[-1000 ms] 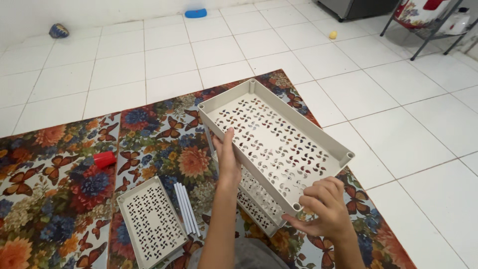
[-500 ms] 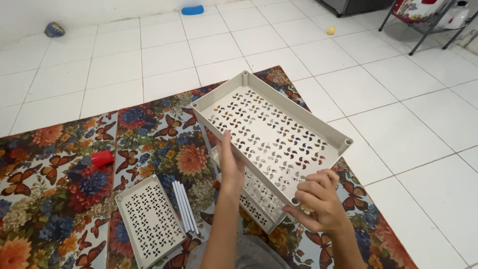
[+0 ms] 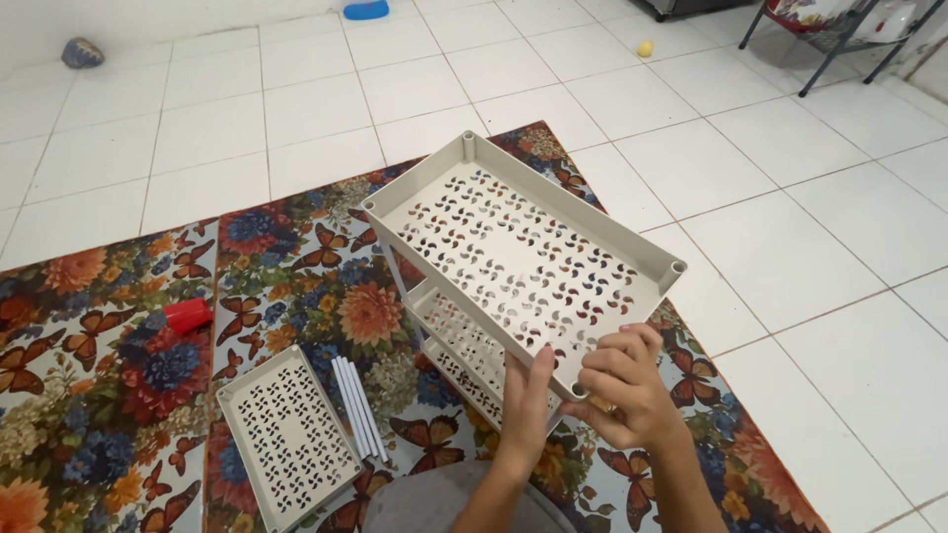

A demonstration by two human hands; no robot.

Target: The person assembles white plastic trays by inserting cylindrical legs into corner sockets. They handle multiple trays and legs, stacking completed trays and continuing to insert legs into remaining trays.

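Both hands (image 3: 583,395) on perforated tray (image 3: 523,257); floral mat (image 3: 128,375) beneath

One head-worn camera looks steeply down, close over a floral mat (image 3: 296,286) and tiled floor (image 3: 810,217).
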